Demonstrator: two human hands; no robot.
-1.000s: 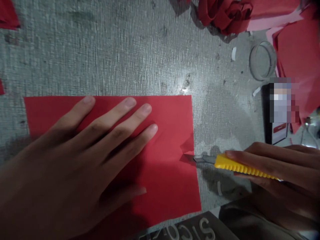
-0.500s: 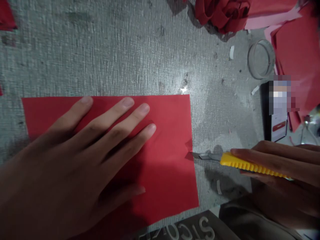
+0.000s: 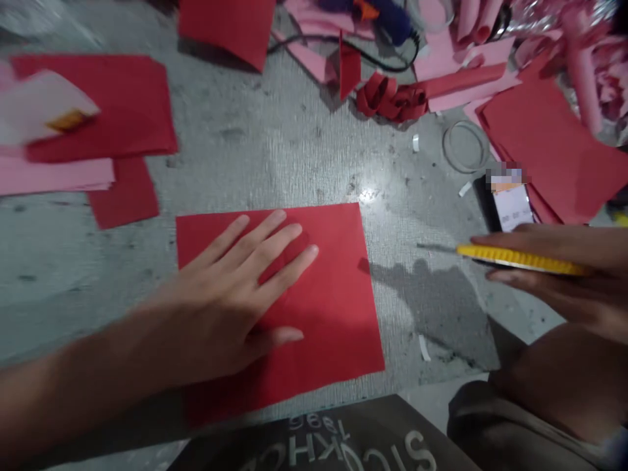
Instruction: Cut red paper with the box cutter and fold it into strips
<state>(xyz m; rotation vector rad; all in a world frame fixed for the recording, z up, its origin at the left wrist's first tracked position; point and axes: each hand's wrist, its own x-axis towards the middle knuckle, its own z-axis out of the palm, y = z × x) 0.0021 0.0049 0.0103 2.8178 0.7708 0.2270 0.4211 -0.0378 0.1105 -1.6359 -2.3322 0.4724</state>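
Note:
A red sheet of paper (image 3: 338, 314) lies flat near the front edge of the table. My left hand (image 3: 245, 281) rests on it with the fingers spread, pressing it down. To the right of the sheet, my right hand (image 3: 564, 275) grips a yellow utility knife (image 3: 520, 257). Its blade is out, pointing left, and hangs apart from the paper's right edge, with its shadow on the table and the sheet.
A phone (image 3: 510, 206) and a clear ring-shaped roll (image 3: 466, 146) lie at right beside stacked red paper (image 3: 549, 144). Curled red strips (image 3: 392, 98) and a blue glue gun (image 3: 392, 23) are at the back. More red paper (image 3: 127, 111) lies at left.
The knife has lifted off the sheet's right edge and moved away to the right. The view has drawn back, showing more of the table. My left hand stays on the sheet.

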